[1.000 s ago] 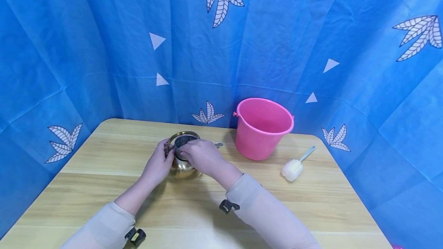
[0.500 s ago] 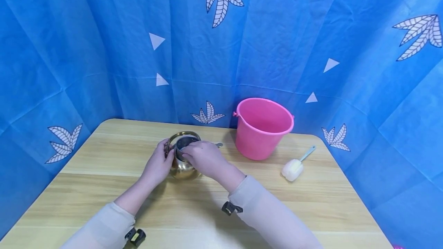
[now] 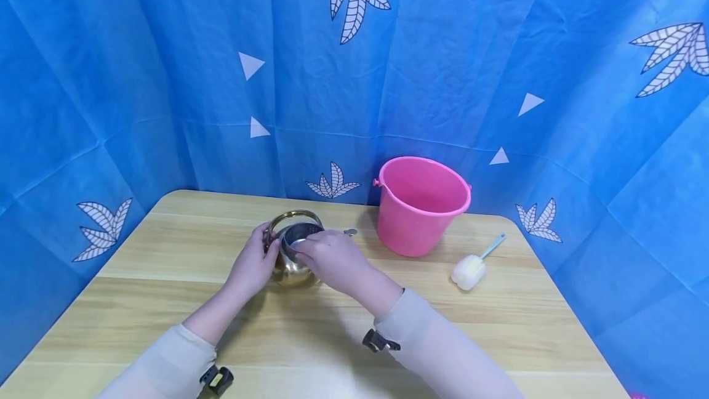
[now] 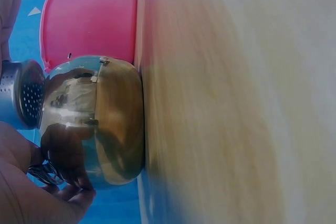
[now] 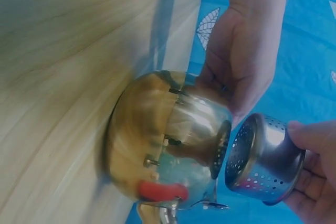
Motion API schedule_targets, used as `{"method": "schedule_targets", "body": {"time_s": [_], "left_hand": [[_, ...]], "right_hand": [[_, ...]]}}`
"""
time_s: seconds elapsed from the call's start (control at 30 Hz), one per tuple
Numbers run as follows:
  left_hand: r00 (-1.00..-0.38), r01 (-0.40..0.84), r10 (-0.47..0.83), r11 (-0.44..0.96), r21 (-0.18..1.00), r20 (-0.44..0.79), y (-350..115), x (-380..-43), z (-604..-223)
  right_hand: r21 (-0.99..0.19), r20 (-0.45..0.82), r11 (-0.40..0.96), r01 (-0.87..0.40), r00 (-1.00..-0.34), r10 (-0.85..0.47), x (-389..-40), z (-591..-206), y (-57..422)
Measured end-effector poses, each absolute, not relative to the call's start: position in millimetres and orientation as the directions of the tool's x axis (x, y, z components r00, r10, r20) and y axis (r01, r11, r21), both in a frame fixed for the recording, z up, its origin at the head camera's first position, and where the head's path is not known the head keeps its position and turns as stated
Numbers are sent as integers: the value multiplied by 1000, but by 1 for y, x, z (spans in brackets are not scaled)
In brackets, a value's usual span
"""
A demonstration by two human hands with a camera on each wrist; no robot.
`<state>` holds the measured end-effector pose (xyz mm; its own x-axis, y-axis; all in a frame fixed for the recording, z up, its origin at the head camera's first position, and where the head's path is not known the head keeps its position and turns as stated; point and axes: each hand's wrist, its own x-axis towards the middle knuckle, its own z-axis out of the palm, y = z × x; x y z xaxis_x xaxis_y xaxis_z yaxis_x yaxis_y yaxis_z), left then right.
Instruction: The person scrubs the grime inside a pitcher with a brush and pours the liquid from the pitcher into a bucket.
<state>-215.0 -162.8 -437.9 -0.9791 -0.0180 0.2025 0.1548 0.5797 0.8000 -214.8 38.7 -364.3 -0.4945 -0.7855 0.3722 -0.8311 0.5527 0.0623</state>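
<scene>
on the wooden table (image 3: 166, 251), the pink bucket (image 3: 410, 233) stands at two o'clock from the upright brass-coloured kettle (image 3: 293, 274). the left hand (image 3: 257, 263), at the kettle's nine o'clock, grips its side; the right hand (image 3: 335, 260), at three, pinches the strainer (image 5: 268, 156). the brush (image 3: 469, 271) lies well apart, also at three. smallest, the strainer is just over the kettle's mouth. the step in hand looks like guiding it there, in or out unclear; the next move calls for a steady kettle and a level strainer.

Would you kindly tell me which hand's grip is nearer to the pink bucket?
Right. In the head view, the right hand's grip, on the strainer, lies left of the pink bucket; the left hand's grip, at the left side of the golden kettle, lies farther left.
</scene>
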Motion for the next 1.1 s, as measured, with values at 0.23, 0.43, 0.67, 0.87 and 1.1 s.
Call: {"method": "schedule_targets", "body": {"time_s": [0.23,0.43,0.67,0.87,1.1], "left_hand": [[-983,138,-19,580,803,183,-164,-215,-438],[-983,136,-20,582,802,182,-163,-215,-437],[-982,141,-23,583,800,189,-163,-215,-437],[-981,143,-23,583,799,192,-163,-215,-437],[-981,146,-20,584,799,195,-163,-214,-437]], "right_hand": [[53,370,539,-841,-485,-792,-208,-360,43],[55,384,523,-850,-466,-797,-202,-358,46],[90,387,517,-851,-448,-806,-199,-357,51],[79,361,526,-847,-467,-807,-196,-356,57],[80,381,525,-847,-461,-802,-193,-357,65]]}}
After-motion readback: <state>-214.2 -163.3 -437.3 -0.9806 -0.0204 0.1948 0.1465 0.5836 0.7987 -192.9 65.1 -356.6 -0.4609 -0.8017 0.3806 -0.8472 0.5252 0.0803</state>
